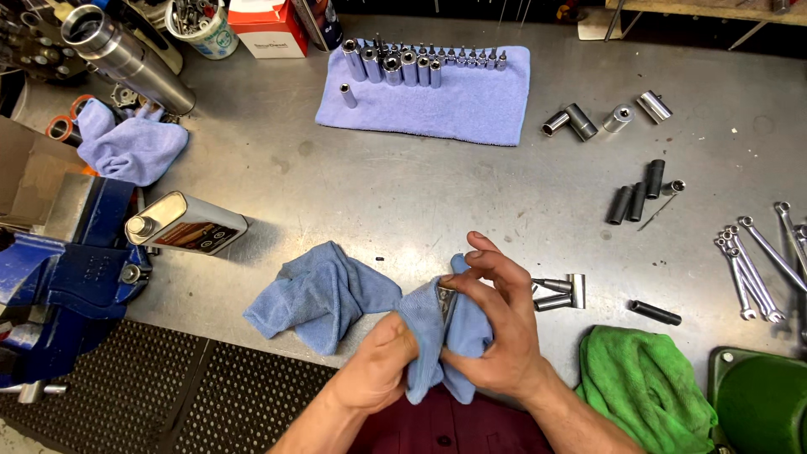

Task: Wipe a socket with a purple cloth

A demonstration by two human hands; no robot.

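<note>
Bright, even overhead light, soft shadows, sharp focus, slight wide-angle edge distortion.

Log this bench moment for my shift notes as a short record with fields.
left hand: left hand grips the blue cloth
right hand: right hand pinches a small metal piece wrapped in the cloth
back of bench: sockets lined up on a lavender towel
right side: loose dark sockets, wrenches, green cloth
left side: blue vise, metal can lying on its side
</note>
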